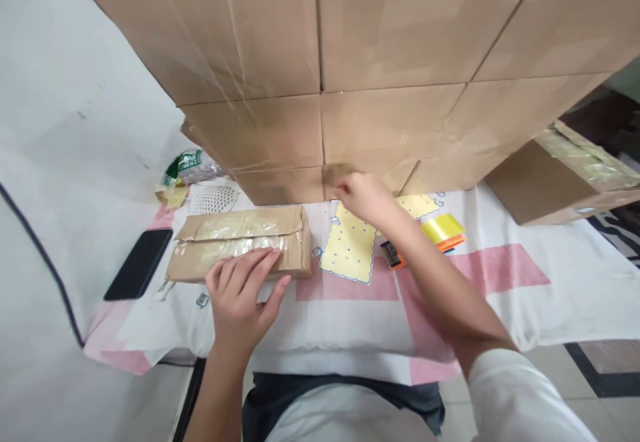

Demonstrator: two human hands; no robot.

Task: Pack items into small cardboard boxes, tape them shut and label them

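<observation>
A small cardboard box (240, 223), sealed with clear tape, lies on the table to my left. My left hand (245, 289) rests on its near side and top, fingers stretched out and thumb apart. In front of the tall stack of cardboard boxes (280, 129), my right hand (363, 195) is curled closed near the bottom row. A brownish, blurred patch shows by its fingertips, and I cannot make out what, if anything, is held. Below that hand lies a yellow biscuit-shaped paper cutout (349, 245) with blue dots.
A black phone (139, 264) lies at the left, near the wall. Behind it is a green and white plastic packet (193, 166). Right of the cutout are a yellow and orange folded packet (444, 231) and a small dark object (391, 254). Another taped carton (555, 175) stands far right.
</observation>
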